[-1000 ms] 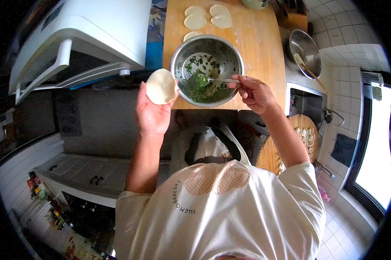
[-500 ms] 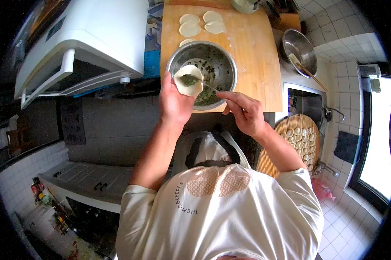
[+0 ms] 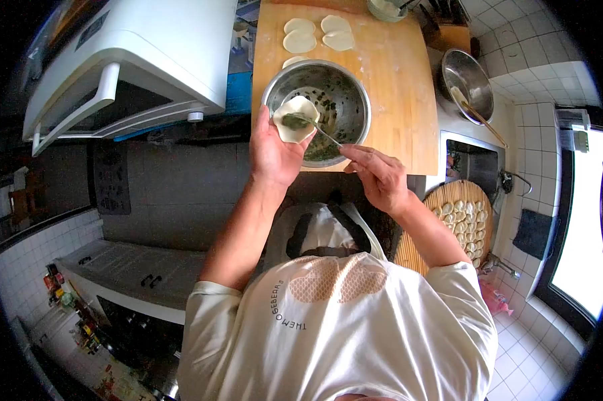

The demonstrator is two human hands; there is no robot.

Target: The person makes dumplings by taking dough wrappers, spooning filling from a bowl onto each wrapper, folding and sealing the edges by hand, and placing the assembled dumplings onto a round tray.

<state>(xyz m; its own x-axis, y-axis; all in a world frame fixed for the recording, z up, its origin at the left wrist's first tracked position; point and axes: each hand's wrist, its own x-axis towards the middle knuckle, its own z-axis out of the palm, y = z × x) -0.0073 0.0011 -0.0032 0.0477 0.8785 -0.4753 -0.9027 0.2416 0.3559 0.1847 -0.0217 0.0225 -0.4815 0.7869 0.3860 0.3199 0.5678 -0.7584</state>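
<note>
My left hand (image 3: 275, 152) is palm up over the near left rim of a steel bowl (image 3: 359, 83), cupping a round dough wrapper (image 3: 289, 131). Green filling (image 3: 294, 121) lies in the wrapper's middle. Closed around the handle of a metal spoon (image 3: 327, 136), my right hand (image 3: 380, 175) is at the bowl's near right edge. The spoon's tip rests in the filling. Dark green bits cling to the bowl's inside. Beyond the bowl, several pale wrappers (image 3: 299, 41) lie in overlapping pairs on the wooden board (image 3: 400, 100).
At the right stand a second steel bowl (image 3: 472, 77) with a wooden-handled tool, a sink (image 3: 474, 160) and a round tray (image 3: 418, 244) of several filled dumplings. A white appliance (image 3: 161, 50) is at the upper left. A small bowl (image 3: 387, 9) sits at the board's far edge.
My left hand has moved right with the wrapper, over the bowl's rim. The spoon has gone from inside the bowl to the wrapper, where green filling now lies.
</note>
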